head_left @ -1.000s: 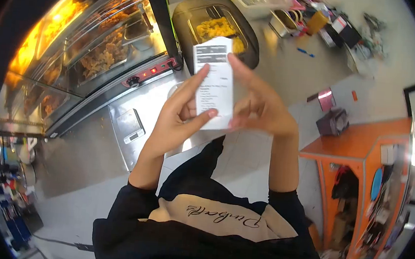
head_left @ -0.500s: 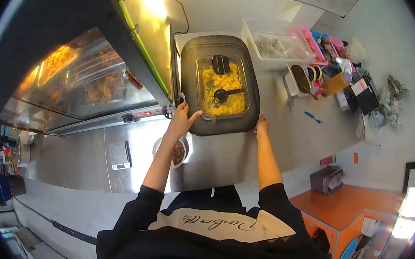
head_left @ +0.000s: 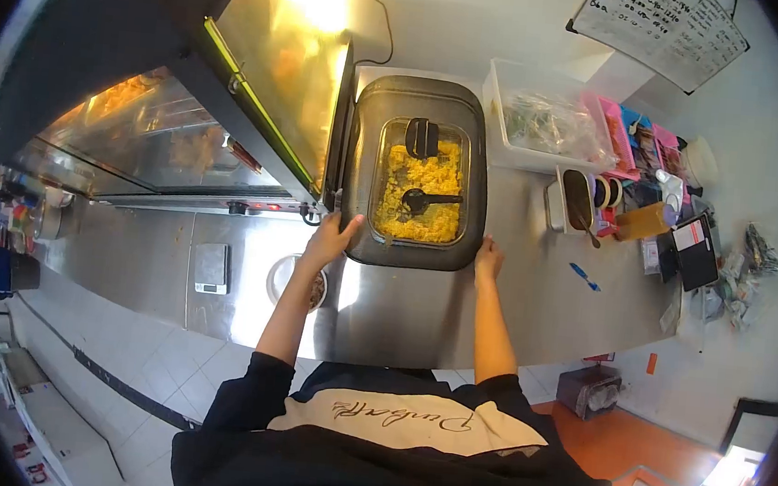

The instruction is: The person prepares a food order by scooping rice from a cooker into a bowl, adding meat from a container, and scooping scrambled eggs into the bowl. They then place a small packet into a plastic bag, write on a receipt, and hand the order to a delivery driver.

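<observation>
A dark rounded tray (head_left: pixel 424 103) lies on the steel counter with both hands at its near corners. It carries a clear container (head_left: pixel 466 166) of crumbly yellow food (head_left: pixel 432 221). A black scoop (head_left: pixel 430 200) rests on the food, and a black handle-like piece (head_left: pixel 422 139) sits at the far end. My left hand (head_left: pixel 329 241) grips the tray's near left corner, thumb on the rim side and fingers partly hidden. My right hand (head_left: pixel 488 258) is closed at the near right corner, its fingertips hidden. Below my left forearm, a white bowl (head_left: pixel 282 276) of brown bits is partly covered.
A lit glass food cabinet (head_left: pixel 166 145) stands close at the left. Rightward are a clear plastic bin (head_left: pixel 544 159), a metal container (head_left: pixel 556 207) of dark sauce, a bottle (head_left: pixel 645 222) and a blue pen-like item (head_left: pixel 585 277). A digital scale (head_left: pixel 213 269) lies at left.
The tray has shifted left relative to the plastic bin and sits straighter alongside the cabinet, both hands staying at its corners. My view has tilted, showing more of the whiteboard.
</observation>
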Demonstrator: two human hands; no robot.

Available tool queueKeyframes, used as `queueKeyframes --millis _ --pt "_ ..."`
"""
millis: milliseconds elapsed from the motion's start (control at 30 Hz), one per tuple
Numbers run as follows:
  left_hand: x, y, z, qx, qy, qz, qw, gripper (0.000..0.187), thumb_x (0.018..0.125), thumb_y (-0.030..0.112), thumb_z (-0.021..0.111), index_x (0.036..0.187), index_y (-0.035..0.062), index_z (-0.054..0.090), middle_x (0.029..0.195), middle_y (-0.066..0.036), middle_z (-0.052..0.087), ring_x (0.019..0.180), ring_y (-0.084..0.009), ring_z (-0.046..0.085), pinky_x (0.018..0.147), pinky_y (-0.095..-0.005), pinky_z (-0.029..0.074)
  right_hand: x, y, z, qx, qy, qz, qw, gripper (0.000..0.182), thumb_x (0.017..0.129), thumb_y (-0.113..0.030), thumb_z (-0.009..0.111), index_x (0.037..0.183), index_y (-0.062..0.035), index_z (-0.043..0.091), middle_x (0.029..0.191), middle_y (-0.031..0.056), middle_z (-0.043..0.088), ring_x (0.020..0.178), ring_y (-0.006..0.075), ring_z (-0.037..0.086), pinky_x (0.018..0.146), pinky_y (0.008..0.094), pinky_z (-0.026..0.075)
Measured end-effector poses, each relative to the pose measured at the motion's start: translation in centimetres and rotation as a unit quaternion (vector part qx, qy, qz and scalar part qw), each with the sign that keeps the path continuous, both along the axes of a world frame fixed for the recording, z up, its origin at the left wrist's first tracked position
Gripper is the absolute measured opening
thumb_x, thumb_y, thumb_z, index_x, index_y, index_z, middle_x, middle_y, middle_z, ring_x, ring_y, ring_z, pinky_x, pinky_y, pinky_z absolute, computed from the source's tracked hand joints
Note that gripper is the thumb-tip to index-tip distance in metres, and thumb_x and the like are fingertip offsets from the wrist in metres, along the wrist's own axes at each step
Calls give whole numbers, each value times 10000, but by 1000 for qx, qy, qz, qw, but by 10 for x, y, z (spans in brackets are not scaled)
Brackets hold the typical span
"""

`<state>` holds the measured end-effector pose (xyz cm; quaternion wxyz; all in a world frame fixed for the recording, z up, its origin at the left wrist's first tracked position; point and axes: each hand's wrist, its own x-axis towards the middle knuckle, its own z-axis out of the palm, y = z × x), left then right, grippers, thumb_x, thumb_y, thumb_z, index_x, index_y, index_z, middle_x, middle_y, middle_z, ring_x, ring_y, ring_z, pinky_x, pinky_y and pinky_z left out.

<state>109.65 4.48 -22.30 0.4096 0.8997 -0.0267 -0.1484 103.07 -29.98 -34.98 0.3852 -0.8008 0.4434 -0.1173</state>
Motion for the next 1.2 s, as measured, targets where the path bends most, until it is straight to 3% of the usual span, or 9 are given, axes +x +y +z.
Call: queueKeyframes --millis 33,267,467,533,633,933,1067,1100,1200 --pt "-1 -3 6 -41 -6 -21 999 720 816 551 503 1097 -112 501 1070 -306 519 1024 -384 515 877 -380 404 2 -8 -23 -106 10 35 994 502 895 -440 418 921 22 613 777 138 602 632 198 601 466 313 445" --pt "-4 -7 40 -37 75 -2 996 724 796 545 539 1084 -118 507 1027 -289 540 990 -365 535 857 -367 416 26 -30 -17 235 100 1 967 515 902 -472 374 954 -17 609 905 170 600 728 307 598 617 404 470" --pt "-26 3 90 -66 -70 52 994 579 855 442 517 1124 -71 505 1073 -256 535 1031 -353 513 894 -351 385 -11 -21 144 696 -105 141 696 433 917 -418 390 995 -32 569 961 135 620 866 307 607 691 492 487" --pt "-29 11 107 -80 -105 81 988 486 897 357 484 1166 -48 487 1116 -219 536 1060 -311 505 922 -336 365 -12 -20 195 736 -208 188 616 377 914 -383 419 979 -42 567 914 119 629 818 276 612 640 470 500" --pt "-42 11 153 -187 -166 131 959 416 929 288 442 1177 -42 485 1151 -172 531 1069 -230 499 921 -307 367 12 -5 271 652 -244 99 711 246 875 -308 522 916 -71 568 779 61 600 663 211 622 649 380 533" --pt "-76 3 161 -275 -199 263 903 344 943 212 418 1175 -29 496 1094 -107 549 1023 -145 494 892 -253 364 143 15 347 694 -524 165 465 316 913 -203 454 1107 45 480 1069 156 566 1024 259 524 892 370 437" --pt "-81 3 124 -83 46 143 985 378 877 319 512 708 15 659 625 -133 599 565 -161 560 556 -305 419 177 40 246 268 -272 454 805 277 842 -207 574 1033 -6 583 1174 141 531 990 215 525 825 315 435" --pt "-80 -1 116 -39 68 83 993 394 866 335 521 683 14 658 653 -160 600 596 -220 581 579 -342 432 189 32 185 -61 -88 563 820 235 757 -227 661 903 -44 639 1087 143 550 987 244 521 814 360 435" --pt "-78 -16 81 79 69 -25 994 382 838 357 547 712 16 663 776 -199 609 712 -328 599 658 -414 451 128 64 156 -334 94 550 760 262 680 -239 715 866 -66 650 1021 117 531 1035 288 461 837 409 390"
